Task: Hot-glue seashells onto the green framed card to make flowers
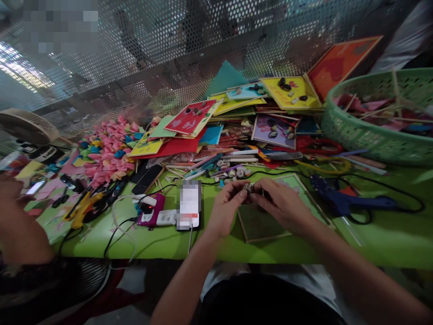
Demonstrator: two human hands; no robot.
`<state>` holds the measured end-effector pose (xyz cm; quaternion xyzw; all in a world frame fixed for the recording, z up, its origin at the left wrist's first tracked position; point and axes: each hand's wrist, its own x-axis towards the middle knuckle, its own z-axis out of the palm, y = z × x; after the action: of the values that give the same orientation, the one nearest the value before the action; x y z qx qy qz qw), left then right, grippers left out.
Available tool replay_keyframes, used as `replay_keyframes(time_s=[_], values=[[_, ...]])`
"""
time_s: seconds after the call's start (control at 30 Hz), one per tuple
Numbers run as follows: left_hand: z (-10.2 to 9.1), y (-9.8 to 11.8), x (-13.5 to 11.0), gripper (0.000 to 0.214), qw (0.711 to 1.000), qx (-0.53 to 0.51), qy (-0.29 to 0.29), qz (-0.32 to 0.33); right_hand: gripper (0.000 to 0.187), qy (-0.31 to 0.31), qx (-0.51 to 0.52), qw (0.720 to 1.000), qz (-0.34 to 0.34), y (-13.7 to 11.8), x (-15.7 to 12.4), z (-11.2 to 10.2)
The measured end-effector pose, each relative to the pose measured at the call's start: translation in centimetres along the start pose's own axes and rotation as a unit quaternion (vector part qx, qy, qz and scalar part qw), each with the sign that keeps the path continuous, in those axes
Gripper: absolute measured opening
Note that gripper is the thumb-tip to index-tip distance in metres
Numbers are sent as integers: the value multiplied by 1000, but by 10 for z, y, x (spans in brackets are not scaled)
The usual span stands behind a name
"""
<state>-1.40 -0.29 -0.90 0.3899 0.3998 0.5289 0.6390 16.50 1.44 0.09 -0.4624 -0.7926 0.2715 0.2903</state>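
My left hand [227,203] and my right hand [282,201] meet over the green table, fingers closed and pinched together. Between their fingertips is a small grey-brown pebble [249,188], partly covered by the fingers. Below them lies a green card with thin wooden edging [262,228], its middle hidden by my right hand and forearm. Just beyond my left hand, several loose pebbles [238,172] are scattered. A blue glue gun [341,198] rests to the right of my right hand.
Framed cards with pebbles [194,116] pile up at the back. A green basket [375,137] stands at right. A phone [188,205], purple power strip [152,212] and cables lie left. Pink paper petals [108,151] heap farther left, near another person's arm [23,225].
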Motion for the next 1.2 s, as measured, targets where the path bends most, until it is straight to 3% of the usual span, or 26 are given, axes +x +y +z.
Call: replay_keyframes(time_s=[0.3, 0.53, 1.0, 1.2], values=[[0, 3, -3, 32, 995, 90, -36, 37, 23, -10, -45, 999, -26, 3, 1, 5], [2, 6, -6, 29, 987, 139, -34, 67, 25, 1, -105, 990, -99, 5, -1, 9], [2, 3, -3, 27, 989, 127, -35, 66, 29, -46, -28, 999, -10, -1, 2, 4], [3, 5, -5, 23, 980, 171, -34, 98, 26, -52, -42, 998, -19, -1, 1, 4]])
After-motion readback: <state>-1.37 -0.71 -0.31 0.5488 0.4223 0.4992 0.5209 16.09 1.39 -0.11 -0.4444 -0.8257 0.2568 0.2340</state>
